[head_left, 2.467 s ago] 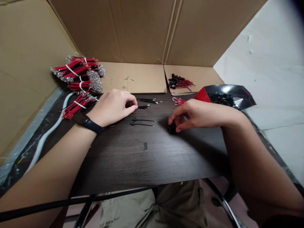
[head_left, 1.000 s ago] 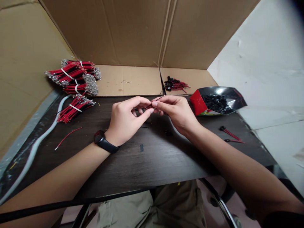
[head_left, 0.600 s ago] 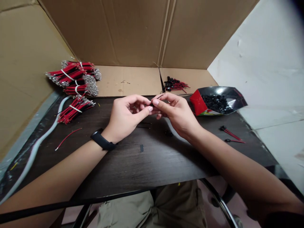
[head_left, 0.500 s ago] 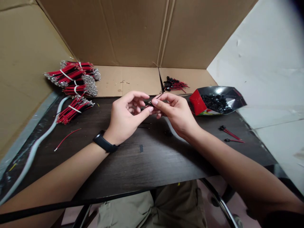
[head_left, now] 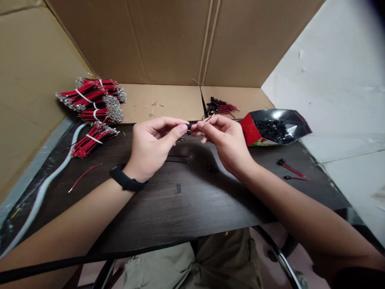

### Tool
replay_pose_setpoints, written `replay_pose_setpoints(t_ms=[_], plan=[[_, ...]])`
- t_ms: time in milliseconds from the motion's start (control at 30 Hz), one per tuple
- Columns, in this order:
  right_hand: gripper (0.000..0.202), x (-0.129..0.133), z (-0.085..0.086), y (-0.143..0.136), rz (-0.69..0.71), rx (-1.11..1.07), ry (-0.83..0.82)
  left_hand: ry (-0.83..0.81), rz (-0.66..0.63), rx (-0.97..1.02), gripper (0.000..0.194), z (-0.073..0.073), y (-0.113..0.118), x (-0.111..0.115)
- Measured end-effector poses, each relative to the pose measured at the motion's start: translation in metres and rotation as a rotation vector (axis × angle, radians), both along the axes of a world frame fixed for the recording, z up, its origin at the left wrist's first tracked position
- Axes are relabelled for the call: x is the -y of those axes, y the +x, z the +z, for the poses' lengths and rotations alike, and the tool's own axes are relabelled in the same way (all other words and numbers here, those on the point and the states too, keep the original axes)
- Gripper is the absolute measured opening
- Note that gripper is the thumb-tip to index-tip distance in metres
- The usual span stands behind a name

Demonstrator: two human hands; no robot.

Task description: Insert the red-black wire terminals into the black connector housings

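Over the middle of the dark table, my left hand (head_left: 158, 142) pinches a small black connector housing (head_left: 189, 127) between thumb and forefinger. Close beside it on the right, my right hand (head_left: 225, 138) is closed on a thin dark wire (head_left: 208, 118), whose end sticks up past the thumb. Whether the wire sits inside the housing I cannot tell, as fingertips cover much of it. Below my left hand, black wires (head_left: 179, 156) lie on the table. Another black connector (head_left: 212, 168) rests in the shadow under my right hand.
Bundles of red and black wires (head_left: 93, 98) are stacked at the back left. An open box (head_left: 251, 130) of black connectors stands at the right. Wired connectors lie on the cardboard (head_left: 165, 92) and at the table's right. A grey cable (head_left: 45, 188) runs along the left edge.
My left hand has drawn a little to the left and its fingers have closed on the connector housing. The gap between my hands has widened slightly; my right hand still holds the wire.
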State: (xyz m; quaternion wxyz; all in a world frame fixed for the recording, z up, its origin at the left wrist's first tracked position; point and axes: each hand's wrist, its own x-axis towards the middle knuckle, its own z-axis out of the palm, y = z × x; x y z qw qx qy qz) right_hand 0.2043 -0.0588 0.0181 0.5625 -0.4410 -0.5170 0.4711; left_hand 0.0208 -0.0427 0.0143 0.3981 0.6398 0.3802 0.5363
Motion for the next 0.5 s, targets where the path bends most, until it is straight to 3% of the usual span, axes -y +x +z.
replay_pose_setpoints(t_ms=[200,500], plan=[[0.034,-0.001,0.001,0.006,-0.063,0.196,0.119,-0.368,-0.222,0.263,0.021,-0.002,-0.003,-0.008],[0.019,0.008,0.007,0.003,-0.097,0.411,0.306,-0.483,-0.254,0.375,0.018,0.0,-0.004,-0.01]])
